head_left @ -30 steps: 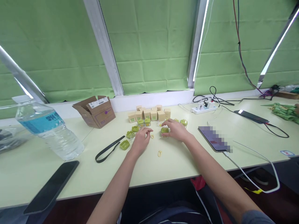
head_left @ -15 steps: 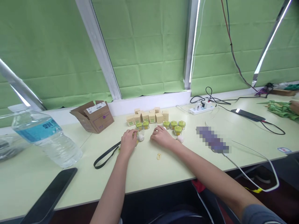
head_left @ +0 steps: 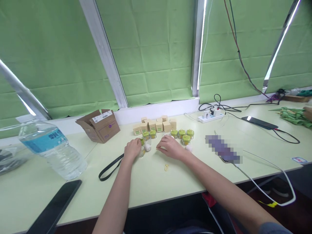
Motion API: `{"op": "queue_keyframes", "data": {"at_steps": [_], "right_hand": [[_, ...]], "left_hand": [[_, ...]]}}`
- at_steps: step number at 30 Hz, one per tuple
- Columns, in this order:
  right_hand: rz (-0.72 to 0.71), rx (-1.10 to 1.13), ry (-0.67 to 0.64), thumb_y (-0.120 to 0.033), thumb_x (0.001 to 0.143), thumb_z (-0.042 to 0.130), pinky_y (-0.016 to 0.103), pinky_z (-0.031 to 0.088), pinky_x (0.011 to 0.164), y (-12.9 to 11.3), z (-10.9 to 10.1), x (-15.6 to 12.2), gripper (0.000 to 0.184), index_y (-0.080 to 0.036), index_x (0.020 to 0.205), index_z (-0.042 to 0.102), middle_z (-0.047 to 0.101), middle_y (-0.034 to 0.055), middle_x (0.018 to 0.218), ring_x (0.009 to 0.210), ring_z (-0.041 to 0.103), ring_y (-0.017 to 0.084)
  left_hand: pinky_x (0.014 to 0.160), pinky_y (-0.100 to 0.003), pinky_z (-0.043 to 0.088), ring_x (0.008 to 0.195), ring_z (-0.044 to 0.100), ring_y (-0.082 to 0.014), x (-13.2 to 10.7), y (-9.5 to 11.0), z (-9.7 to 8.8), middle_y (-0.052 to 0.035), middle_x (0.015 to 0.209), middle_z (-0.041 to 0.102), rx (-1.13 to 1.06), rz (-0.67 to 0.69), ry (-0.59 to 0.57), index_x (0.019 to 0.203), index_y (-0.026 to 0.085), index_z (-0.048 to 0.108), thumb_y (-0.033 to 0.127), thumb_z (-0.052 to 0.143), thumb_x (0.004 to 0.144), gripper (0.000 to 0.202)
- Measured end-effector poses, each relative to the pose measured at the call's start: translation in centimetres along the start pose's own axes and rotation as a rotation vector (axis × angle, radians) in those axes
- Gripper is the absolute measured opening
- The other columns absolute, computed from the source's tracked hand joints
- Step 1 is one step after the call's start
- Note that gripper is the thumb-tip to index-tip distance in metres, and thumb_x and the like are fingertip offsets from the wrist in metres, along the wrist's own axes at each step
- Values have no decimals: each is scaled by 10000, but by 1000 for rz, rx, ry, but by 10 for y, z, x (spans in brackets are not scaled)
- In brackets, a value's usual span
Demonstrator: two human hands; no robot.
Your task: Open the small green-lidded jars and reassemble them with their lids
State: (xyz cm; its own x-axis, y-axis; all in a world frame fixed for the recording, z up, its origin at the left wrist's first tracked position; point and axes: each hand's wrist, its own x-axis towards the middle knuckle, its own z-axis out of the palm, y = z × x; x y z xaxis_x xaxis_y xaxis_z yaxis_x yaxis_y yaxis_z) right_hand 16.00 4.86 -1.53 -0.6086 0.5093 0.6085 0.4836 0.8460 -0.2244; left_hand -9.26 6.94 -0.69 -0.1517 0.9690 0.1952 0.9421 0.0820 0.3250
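Note:
My left hand [head_left: 133, 149] is closed beside a small clear jar [head_left: 148, 140], its fingertips at a green lid [head_left: 142, 141]. A white ball-like piece [head_left: 148, 148] lies just right of these fingers. My right hand [head_left: 168, 147] hovers low over the table with curled fingers and thumb drawn together; what they hold, if anything, is too small to make out. Beyond it stand several small clear jars with green lids [head_left: 181, 133]. A second pale round piece [head_left: 188, 148] sits by my right wrist. Nearer me lies a small yellow loop [head_left: 166, 167].
Several small cardboard boxes [head_left: 159, 126] stand behind the jars. An open carton [head_left: 102, 126], a large water bottle [head_left: 52, 146], a black strap [head_left: 107, 175] and a dark phone [head_left: 55, 208] are leftward. Rightward lie a power strip [head_left: 211, 117], another phone [head_left: 259, 122] and cables.
My left hand has shifted slightly, and the green lid at its fingertips now shows more. My right fingers have curled and turned a little. The whole view has moved slightly.

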Motion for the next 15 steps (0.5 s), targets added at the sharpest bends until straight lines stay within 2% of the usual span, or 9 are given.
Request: {"op": "queue_keyframes", "data": {"at_steps": [4, 6, 8, 11, 15], "right_hand": [[20, 37, 29, -251, 947, 581, 347, 446, 831, 1, -1, 0, 154, -221, 956, 731, 709, 71, 893, 926, 577, 223], [29, 45, 41, -255, 946, 583, 352, 451, 837, 3, -1, 0, 152, -222, 956, 732, 713, 69, 902, 919, 583, 222], [34, 61, 56, -259, 946, 584, 359, 457, 842, 5, -1, 0, 149, -224, 954, 729, 717, 68, 901, 911, 589, 221], [43, 115, 89, -262, 954, 567, 373, 473, 862, 7, -2, 0, 158, -225, 952, 720, 717, 70, 912, 919, 604, 221], [89, 247, 179, -296, 971, 524, 368, 519, 857, 5, -2, 0, 199, -225, 1028, 701, 690, 72, 941, 886, 630, 197]], "left_hand": [[817, -406, 476, 1080, 647, -336, 32, -3, -2, -177, 1144, 709, 10, -105, -20, 1062, 218, 677, 344, 552, 818, 302], [739, -361, 485, 934, 690, -306, 44, -5, -1, -158, 973, 749, 6, -136, -60, 904, 212, 696, 310, 647, 727, 208], [698, -330, 480, 863, 696, -282, 49, -7, 0, -130, 880, 754, -5, -145, -73, 800, 215, 687, 264, 684, 671, 138], [702, -333, 478, 901, 686, -288, 46, -10, -5, -136, 922, 747, -27, -145, -8, 804, 214, 679, 250, 656, 697, 115], [773, -343, 483, 983, 665, -267, 29, -2, -22, -116, 1028, 728, -72, -117, 158, 934, 216, 629, 301, 525, 833, 168]]}}
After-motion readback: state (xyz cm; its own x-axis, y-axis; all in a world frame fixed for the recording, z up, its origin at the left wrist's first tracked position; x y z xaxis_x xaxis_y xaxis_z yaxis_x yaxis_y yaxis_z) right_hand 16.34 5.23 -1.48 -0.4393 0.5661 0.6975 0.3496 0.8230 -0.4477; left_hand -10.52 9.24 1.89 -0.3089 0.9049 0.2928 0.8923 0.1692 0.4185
